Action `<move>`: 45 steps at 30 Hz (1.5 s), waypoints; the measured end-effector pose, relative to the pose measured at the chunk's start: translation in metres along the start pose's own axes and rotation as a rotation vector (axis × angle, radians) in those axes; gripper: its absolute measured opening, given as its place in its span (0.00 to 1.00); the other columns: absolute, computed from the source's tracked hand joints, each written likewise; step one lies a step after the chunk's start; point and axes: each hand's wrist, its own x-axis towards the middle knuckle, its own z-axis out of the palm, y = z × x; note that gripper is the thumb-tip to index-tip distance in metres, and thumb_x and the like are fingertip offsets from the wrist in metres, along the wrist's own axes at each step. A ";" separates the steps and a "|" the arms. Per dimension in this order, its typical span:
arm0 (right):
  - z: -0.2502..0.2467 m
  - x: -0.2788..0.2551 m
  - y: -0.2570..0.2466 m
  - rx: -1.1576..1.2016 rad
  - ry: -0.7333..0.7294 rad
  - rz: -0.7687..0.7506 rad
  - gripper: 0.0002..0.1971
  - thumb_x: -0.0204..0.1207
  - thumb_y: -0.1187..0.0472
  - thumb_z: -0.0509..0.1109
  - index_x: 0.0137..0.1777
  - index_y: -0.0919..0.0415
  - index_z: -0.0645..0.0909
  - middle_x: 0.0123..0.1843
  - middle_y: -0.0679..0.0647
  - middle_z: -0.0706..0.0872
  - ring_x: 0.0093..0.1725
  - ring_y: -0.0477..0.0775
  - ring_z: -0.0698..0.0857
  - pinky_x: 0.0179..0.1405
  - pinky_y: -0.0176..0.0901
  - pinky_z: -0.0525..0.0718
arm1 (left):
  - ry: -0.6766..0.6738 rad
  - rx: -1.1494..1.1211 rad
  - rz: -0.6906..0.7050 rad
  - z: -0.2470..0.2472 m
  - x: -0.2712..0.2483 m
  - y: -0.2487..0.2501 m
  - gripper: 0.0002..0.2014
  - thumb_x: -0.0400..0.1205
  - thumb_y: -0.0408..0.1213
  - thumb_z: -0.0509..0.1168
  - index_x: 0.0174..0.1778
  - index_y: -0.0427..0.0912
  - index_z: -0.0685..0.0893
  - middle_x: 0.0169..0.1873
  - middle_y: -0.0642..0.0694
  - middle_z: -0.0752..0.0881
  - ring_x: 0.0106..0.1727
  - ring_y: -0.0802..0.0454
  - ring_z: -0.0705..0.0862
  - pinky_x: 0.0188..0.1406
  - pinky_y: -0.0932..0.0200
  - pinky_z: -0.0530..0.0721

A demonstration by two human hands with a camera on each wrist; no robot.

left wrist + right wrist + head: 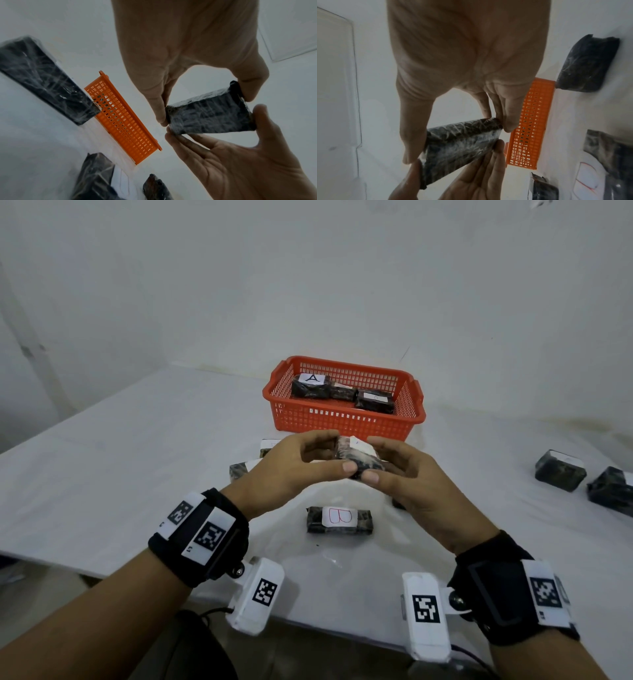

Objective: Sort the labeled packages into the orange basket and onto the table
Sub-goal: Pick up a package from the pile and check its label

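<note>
A dark, film-wrapped package [358, 460] with a white label on top is held up over the table, just in front of the orange basket [342, 422]. My left hand [334, 454] pinches its left end between thumb and fingers. My right hand [376, 460] pinches its right end the same way. The letter on the label is hidden from me. In the left wrist view the package [209, 115] shows its dark underside between both hands. The basket holds packages, one marked A [310, 386] and another with a faint label [375, 401]. A package marked B [338, 519] lies on the table below my hands.
Two dark packages [560, 470] [611, 495] lie at the right of the white table [137, 474]. Two others [241, 469] [270, 446] sit partly hidden behind my left hand. A white wall stands close behind the basket.
</note>
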 end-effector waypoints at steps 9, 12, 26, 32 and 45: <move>0.000 0.000 0.002 0.034 -0.050 0.001 0.45 0.56 0.49 0.87 0.77 0.52 0.79 0.71 0.50 0.89 0.74 0.48 0.86 0.67 0.45 0.88 | 0.008 -0.032 0.010 0.001 -0.003 -0.001 0.47 0.65 0.51 0.81 0.81 0.40 0.76 0.68 0.46 0.88 0.71 0.52 0.86 0.76 0.45 0.83; -0.001 -0.002 0.001 0.078 -0.057 0.020 0.44 0.59 0.48 0.85 0.78 0.54 0.78 0.72 0.54 0.89 0.74 0.52 0.87 0.73 0.50 0.84 | -0.003 -0.039 0.015 0.002 -0.002 -0.003 0.47 0.65 0.51 0.82 0.81 0.40 0.76 0.69 0.46 0.88 0.72 0.52 0.86 0.76 0.44 0.83; 0.001 -0.004 0.008 -0.006 0.008 -0.021 0.46 0.56 0.47 0.87 0.78 0.54 0.79 0.72 0.52 0.88 0.74 0.50 0.86 0.66 0.48 0.89 | -0.159 -0.047 -0.055 -0.002 -0.006 0.001 0.44 0.72 0.46 0.80 0.85 0.44 0.71 0.75 0.52 0.84 0.78 0.55 0.81 0.81 0.44 0.77; 0.000 -0.004 0.005 -0.055 -0.077 0.018 0.53 0.55 0.49 0.89 0.84 0.50 0.72 0.78 0.46 0.84 0.78 0.44 0.82 0.76 0.51 0.84 | -0.107 -0.080 -0.050 -0.002 -0.003 -0.005 0.51 0.66 0.45 0.83 0.86 0.42 0.69 0.75 0.50 0.84 0.78 0.55 0.80 0.77 0.42 0.82; 0.004 -0.005 -0.002 0.159 0.024 0.118 0.36 0.73 0.49 0.82 0.81 0.51 0.75 0.71 0.53 0.90 0.67 0.61 0.91 0.56 0.55 0.92 | -0.132 -0.157 -0.063 0.004 -0.005 -0.004 0.54 0.65 0.28 0.86 0.86 0.49 0.67 0.77 0.52 0.81 0.72 0.45 0.87 0.71 0.43 0.87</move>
